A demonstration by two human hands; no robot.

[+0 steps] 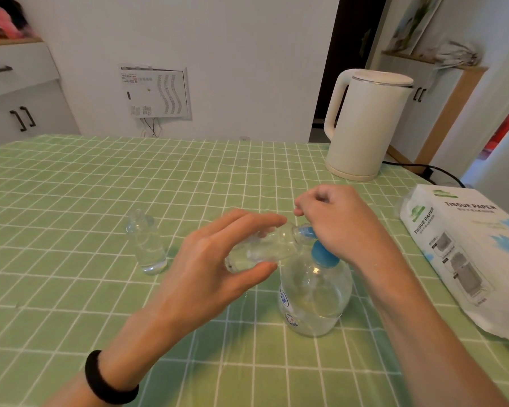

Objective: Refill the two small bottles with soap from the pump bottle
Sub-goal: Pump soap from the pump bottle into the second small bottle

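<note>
Black elastic band (109, 380) on your left wrist: nearest item, no part in the job.

Clear round-bellied plastic pump bottle (315, 298): upright on the green checked tablecloth (71, 201), directly below the grip. Soap level looks low, so judge it light and easy to tip.

Blue pump head (321, 255): your right hand (338, 221) curls over it, fingers closed around the spout.

Clear small plastic bottle (262, 249): pinched between thumb and fingers of your left hand (215, 259). Long axis lies near level, mouth pointing right onto the spout, base toward your palm. Judged light, thin-walled and slippery once soaped; hold it mid-body and gently.

Second clear small bottle (146, 245): upright, neck up, no cap seen, well left of the grip, untouched.
</note>
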